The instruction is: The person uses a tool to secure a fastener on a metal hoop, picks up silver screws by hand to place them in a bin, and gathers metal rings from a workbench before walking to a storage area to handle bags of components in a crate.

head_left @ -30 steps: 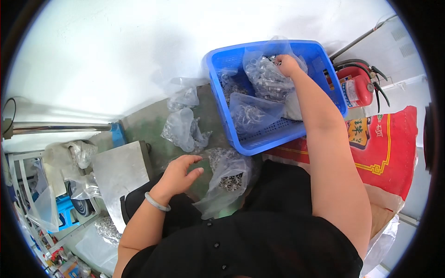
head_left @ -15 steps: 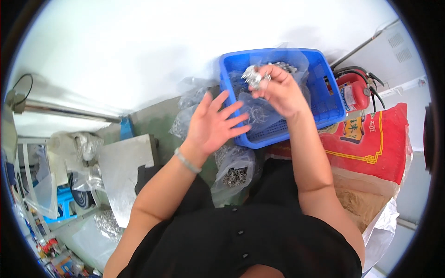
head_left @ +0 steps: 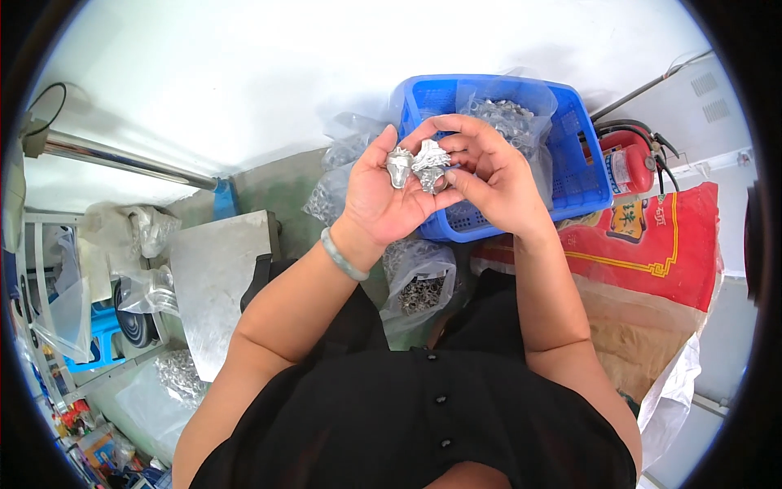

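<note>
My left hand (head_left: 373, 205) is palm up, with a bangle on its wrist. Resting on its palm and fingers is a small silver metal piece (head_left: 399, 168), tapered at one end. Beside it lie more small silver pieces (head_left: 432, 155), one with a ridged, jagged outline. The fingers of my right hand (head_left: 507, 186) curl round these, thumb and fingertips touching them and my left fingers. Both hands are raised over the near left edge of a blue plastic crate (head_left: 582, 173). Inside the crate, a clear plastic bag (head_left: 509, 114) holds many similar silver pieces.
Clear bags of metal parts (head_left: 419, 281) stand on the floor between my legs and left of the crate. A red fire extinguisher (head_left: 627, 163) and a red sack (head_left: 652, 244) are at the right. A grey metal plate (head_left: 216, 269) lies at the left, near a rack (head_left: 49, 301).
My right hand has moved down and left from above the crate with the silver pieces. My left hand has turned palm up beneath them and now has pieces on it.
</note>
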